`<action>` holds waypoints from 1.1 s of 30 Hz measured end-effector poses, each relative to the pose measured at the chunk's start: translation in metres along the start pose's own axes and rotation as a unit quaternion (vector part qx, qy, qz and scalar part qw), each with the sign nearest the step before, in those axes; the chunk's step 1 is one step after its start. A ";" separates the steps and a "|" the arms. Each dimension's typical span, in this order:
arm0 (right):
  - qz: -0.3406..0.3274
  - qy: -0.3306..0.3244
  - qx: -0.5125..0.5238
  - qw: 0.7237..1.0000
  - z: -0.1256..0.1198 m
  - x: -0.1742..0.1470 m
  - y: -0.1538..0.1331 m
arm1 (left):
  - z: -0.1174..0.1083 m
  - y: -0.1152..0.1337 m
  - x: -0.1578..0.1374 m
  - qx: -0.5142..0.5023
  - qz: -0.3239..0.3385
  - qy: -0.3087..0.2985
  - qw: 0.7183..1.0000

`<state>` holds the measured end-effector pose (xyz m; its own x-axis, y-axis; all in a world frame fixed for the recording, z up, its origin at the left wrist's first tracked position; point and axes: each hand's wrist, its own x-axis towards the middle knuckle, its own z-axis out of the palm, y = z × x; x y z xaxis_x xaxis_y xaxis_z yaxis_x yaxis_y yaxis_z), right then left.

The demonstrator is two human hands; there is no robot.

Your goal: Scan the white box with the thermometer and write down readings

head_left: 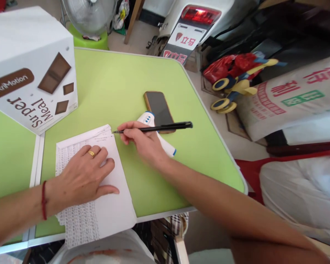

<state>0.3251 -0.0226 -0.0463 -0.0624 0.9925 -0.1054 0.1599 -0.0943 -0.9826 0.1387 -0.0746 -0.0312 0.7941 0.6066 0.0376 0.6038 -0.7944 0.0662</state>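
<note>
A notebook (118,209) lies open at the near edge of the green table, its page partly filled with small handwriting. My left hand (85,176) rests on the page, palm down with the fingers loosely spread and a gold ring on one of them. In my right hand (145,143) is a black pen (167,127), pinched between thumb and fingers. The pen tip is at the page's upper right edge; I cannot tell whether it touches the paper. Under and beside my right hand lies a white device with blue ends (166,145).
A phone (159,106) lies behind my right hand. A large white box (24,73) stands on the left part of the green table (112,80). Beyond the edge are a fan (90,14), a white scooter (187,36), a yellow-and-blue toy (233,90) and a printed sack (291,99).
</note>
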 end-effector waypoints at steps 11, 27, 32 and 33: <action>-0.065 0.056 -0.036 0.996 0.005 0.004 0.020 | 0.009 -0.004 -0.006 0.047 -0.028 0.006 0.999; -0.213 0.027 -0.178 0.960 0.005 0.004 0.024 | 0.008 -0.002 -0.004 0.050 -0.029 0.011 0.998; -0.213 0.023 -0.191 0.958 0.006 0.004 0.023 | 0.008 -0.001 -0.004 0.050 -0.031 0.012 0.998; -0.211 0.023 -0.193 0.958 0.006 0.004 0.023 | 0.009 -0.001 -0.004 0.050 -0.030 0.013 0.998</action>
<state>0.3229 -0.0215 -0.0699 -0.1589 0.9390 0.3050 0.4829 0.3434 -0.8055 0.1351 -0.0763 -0.0401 0.7546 0.6531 0.0631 0.6556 -0.7545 -0.0301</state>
